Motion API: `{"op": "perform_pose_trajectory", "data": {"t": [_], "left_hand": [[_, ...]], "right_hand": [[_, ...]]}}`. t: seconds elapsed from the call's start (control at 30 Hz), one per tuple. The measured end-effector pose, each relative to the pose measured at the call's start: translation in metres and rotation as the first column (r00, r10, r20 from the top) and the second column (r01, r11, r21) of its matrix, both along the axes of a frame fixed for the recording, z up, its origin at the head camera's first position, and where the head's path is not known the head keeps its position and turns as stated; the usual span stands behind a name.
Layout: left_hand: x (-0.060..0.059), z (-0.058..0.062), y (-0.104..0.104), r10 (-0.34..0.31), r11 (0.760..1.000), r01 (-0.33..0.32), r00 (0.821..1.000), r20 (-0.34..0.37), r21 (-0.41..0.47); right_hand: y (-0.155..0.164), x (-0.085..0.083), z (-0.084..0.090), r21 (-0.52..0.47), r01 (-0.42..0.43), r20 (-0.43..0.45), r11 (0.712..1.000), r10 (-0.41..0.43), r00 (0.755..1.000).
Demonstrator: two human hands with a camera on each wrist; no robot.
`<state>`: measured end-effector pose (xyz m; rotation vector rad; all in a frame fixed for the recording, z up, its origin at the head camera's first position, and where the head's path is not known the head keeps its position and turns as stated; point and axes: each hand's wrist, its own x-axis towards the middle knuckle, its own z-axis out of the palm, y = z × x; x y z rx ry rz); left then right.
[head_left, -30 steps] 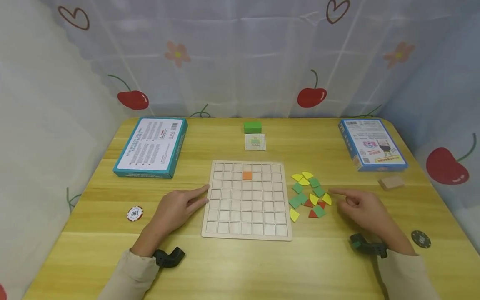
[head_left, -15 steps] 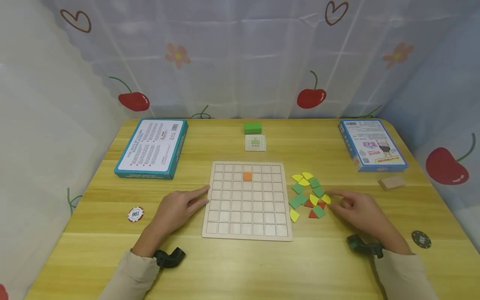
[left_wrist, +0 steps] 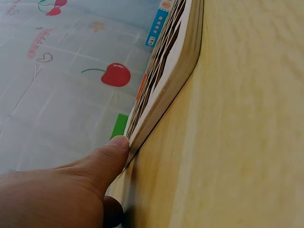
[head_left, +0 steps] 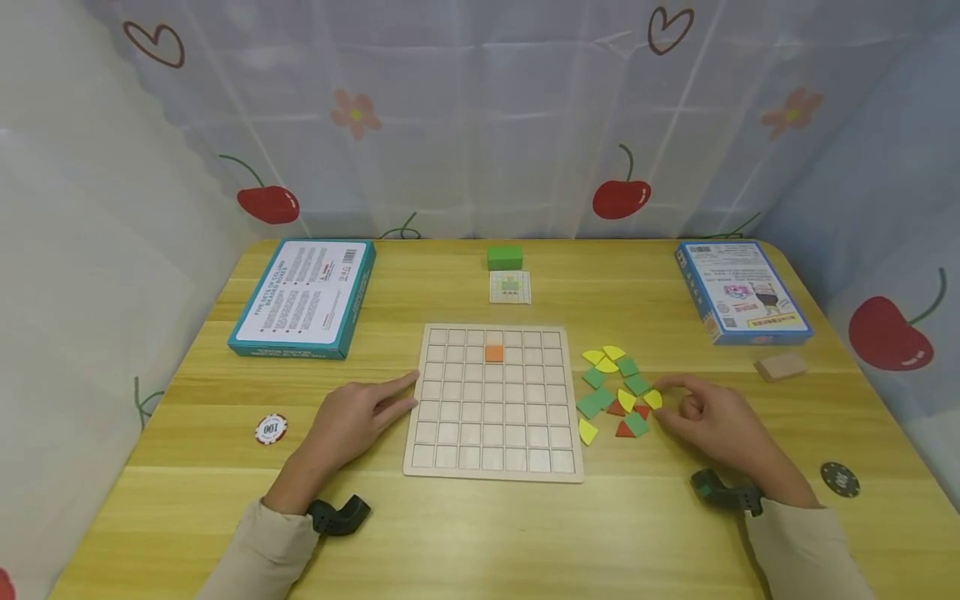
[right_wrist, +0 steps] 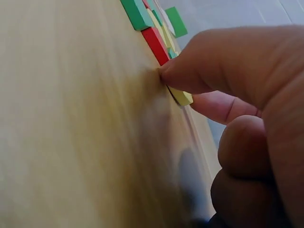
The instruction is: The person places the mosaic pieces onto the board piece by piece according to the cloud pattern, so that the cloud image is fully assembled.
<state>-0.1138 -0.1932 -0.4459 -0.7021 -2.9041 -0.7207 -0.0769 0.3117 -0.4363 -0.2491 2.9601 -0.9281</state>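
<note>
A wooden grid board [head_left: 492, 477] lies mid-table with one orange square tile [head_left: 494, 354] in a cell of its second row from the top. At the board's left edge rests my left hand [head_left: 352, 421], its straight thumb and index fingertips against the side. My right hand [head_left: 708, 421] is at the right side of a group of loose tiles. Its thumb and index finger pinch a yellow quarter-circle tile [right_wrist: 181, 96], which still lies with the group. Around it are green square tiles [head_left: 637, 384], red triangle tiles [head_left: 624, 429] and other yellow quarter-circle tiles [head_left: 588, 432].
Behind the board lie a small pattern card [head_left: 510, 287] and a green block [head_left: 505, 257]. A teal box [head_left: 303, 296] stands back left, a blue box [head_left: 742, 292] back right. A wooden block [head_left: 781, 367], a white-and-red chip [head_left: 271, 429] and a black chip [head_left: 840, 479] lie at the sides.
My right hand has moved slightly left, and its thumb and index finger have come round the rightmost yellow quarter-circle tile. My left hand has stayed at the board's edge.
</note>
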Motion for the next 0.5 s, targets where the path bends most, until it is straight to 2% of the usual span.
{"op": "perform_pose_trajectory", "data": {"t": [0.27,0.5], "left_hand": [[0.0,-0.001,-0.001,0.002,1.0,-0.002,1.0,0.005,0.001],[0.0,-0.002,-0.001,0.006,1.0,-0.006,1.0,0.004,0.001]], "right_hand": [[-0.002,-0.007,0.005,-0.022,-0.025,-0.039,0.999,0.024,0.999],[-0.03,-0.03,0.02,-0.024,-0.141,-0.035,0.99,0.14,0.99]]}}
